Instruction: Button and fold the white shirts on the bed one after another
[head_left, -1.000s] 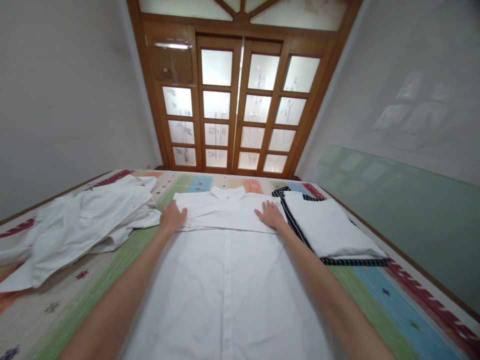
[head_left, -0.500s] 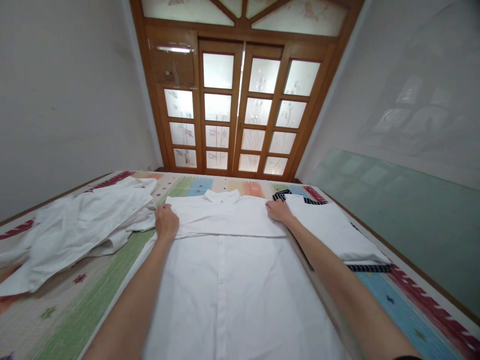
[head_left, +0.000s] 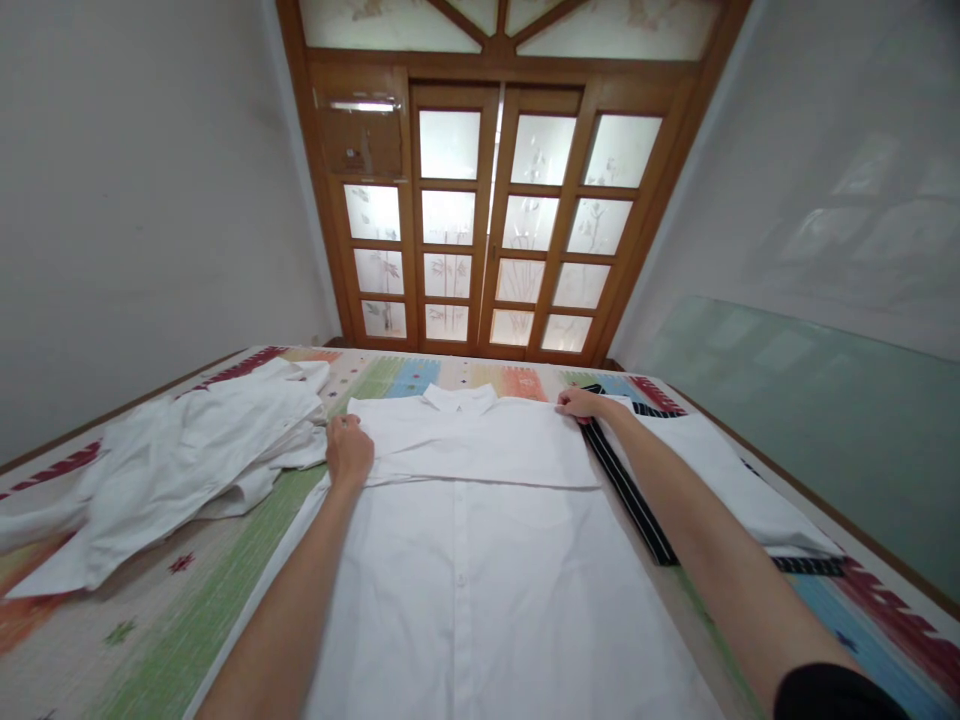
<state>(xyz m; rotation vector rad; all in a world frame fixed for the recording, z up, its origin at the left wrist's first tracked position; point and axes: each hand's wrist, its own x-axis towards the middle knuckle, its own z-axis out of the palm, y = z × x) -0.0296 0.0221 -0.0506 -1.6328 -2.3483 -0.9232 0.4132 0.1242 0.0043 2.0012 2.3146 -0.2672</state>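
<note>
A white button-up shirt (head_left: 480,560) lies flat on a striped, colourful mat (head_left: 172,610), collar at the far end, with its sleeves folded across the chest. My left hand (head_left: 349,450) rests at the shirt's left shoulder edge, fingers curled over the cloth. At the far right shoulder corner my right hand (head_left: 579,402) pinches the fabric.
A crumpled heap of white garments (head_left: 165,460) lies on the mat to the left. A folded white garment with dark striped trim (head_left: 720,480) sits to the right, under my right forearm. Wooden glass-paned doors (head_left: 495,220) stand beyond the mat. A green-painted wall (head_left: 825,400) runs along the right.
Both hands slid outward from the chest of the shirt to its shoulder corners and closed on the fabric. The right hand reached further away; the view shifted slightly.
</note>
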